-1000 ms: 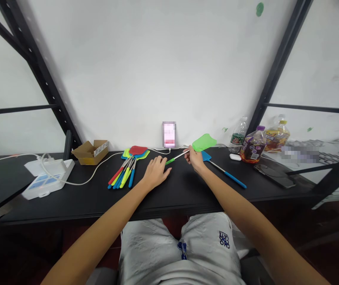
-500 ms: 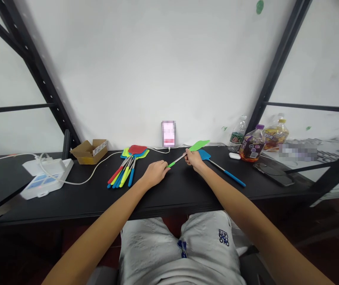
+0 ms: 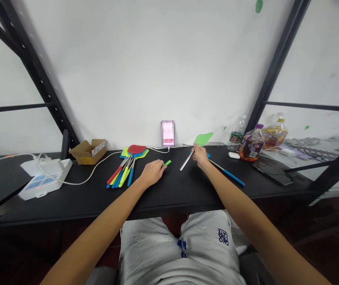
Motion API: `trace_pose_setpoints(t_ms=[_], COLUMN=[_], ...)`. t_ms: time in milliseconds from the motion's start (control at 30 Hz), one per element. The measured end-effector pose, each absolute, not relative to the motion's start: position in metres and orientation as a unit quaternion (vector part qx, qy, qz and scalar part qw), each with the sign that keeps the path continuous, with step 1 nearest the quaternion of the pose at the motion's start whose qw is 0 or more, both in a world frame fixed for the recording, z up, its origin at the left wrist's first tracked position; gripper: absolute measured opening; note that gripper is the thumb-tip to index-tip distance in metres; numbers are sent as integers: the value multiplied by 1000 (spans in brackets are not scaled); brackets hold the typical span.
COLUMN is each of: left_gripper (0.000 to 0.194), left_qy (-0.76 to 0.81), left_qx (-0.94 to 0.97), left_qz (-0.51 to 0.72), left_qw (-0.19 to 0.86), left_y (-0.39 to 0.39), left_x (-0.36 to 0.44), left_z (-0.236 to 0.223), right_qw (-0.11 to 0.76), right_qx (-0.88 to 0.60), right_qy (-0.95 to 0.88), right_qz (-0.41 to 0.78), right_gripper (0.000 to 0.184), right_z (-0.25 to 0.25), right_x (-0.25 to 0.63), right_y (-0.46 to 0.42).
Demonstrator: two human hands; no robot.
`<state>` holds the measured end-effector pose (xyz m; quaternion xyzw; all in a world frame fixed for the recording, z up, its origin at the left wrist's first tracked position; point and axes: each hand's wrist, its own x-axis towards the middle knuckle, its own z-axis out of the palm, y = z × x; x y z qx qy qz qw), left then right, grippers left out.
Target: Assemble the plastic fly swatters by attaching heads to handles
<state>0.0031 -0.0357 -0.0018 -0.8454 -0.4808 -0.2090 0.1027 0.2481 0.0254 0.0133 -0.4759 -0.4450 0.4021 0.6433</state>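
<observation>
My left hand (image 3: 154, 172) is closed round a green handle (image 3: 167, 162), whose tip pokes out past the fingers. Above the table, my right hand (image 3: 200, 155) grips a green fly swatter (image 3: 203, 138) just below its flat head. The swatter's bare metal rod (image 3: 186, 160) slants down to the left, its end apart from the handle. Partly behind my right hand lies a blue fly swatter (image 3: 233, 177) on the table. To the left of my left hand is a bundle of fly swatters (image 3: 124, 172) in red, blue and yellow-green, heads overlapping.
A phone (image 3: 168, 133) leans on the wall, with a white cable. Left stand an open cardboard box (image 3: 88, 154) and a white power strip (image 3: 43, 184). Right are a clear bottle (image 3: 237, 134), a purple-capped bottle (image 3: 251, 143), a white earbud case (image 3: 233, 155) and a dark phone (image 3: 272, 173).
The green swatter's rod has come apart from its handle. My right hand has moved slightly right with head and rod; my left hand has shifted slightly left with the handle.
</observation>
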Motion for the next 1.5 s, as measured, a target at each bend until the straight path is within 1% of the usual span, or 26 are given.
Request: trace_pose_setpoints(t_ms=[100, 167, 267, 333, 433, 567, 633, 700, 900, 1000, 1033, 1167, 1267, 1500], left_gripper=[28, 27, 25, 25, 23, 19, 18, 19, 21, 18, 19, 33, 37, 27], left_qy=[-482, -480, -486, -503, -543, -583, -582, -577, -575, -572, -570, -547, -528, -508], left_qx=[-843, -844, -837, -821, -780, -723, -708, -701, -691, -687, -687, -699, -715, -754], left_qz=[-214, -219, -231, -251, -296, -359, -391, -412, -437, -449, -451, -459, -457, -416], left_qw=[101, 101, 100, 99, 99, 88, 80, 69, 42, 19, 9, -29, -43, -10], left_y=[-35, -34, -34, -34, -33, -28, -25, -23, -20, -21, -22, -25, -25, -20], left_x=[2, 2, 1, 0, -1, -4, -5, -6, -9, -9, -9, -8, -7, -9], left_z=[-3, -3, -3, -2, -1, -2, -4, -5, -7, -6, -6, -3, -2, -6], right_qw=[602, 532, 403, 331, 264, 232, 227, 223, 200, 190, 184, 148, 127, 116], right_qx=[-443, -409, -377, -376, -399, -437, -443, -446, -446, -438, -433, -406, -387, -371], right_qy=[-493, -547, -614, -640, -671, -681, -684, -692, -718, -727, -727, -723, -718, -717], right_qz=[445, 500, 565, 583, 566, 540, 533, 522, 496, 493, 499, 539, 564, 578], right_gripper=[52, 54, 53, 51, 46, 34, 26, 22, 22, 20, 20, 19, 20, 19], right_z=[12, 12, 14, 15, 16, 16, 15, 14, 13, 16, 17, 20, 21, 23], right_x=[247, 248, 249, 250, 249, 246, 244, 243, 242, 240, 240, 240, 241, 242], right_y=[23, 20, 12, 8, 6, 6, 6, 6, 3, -2, -3, -6, -7, -10])
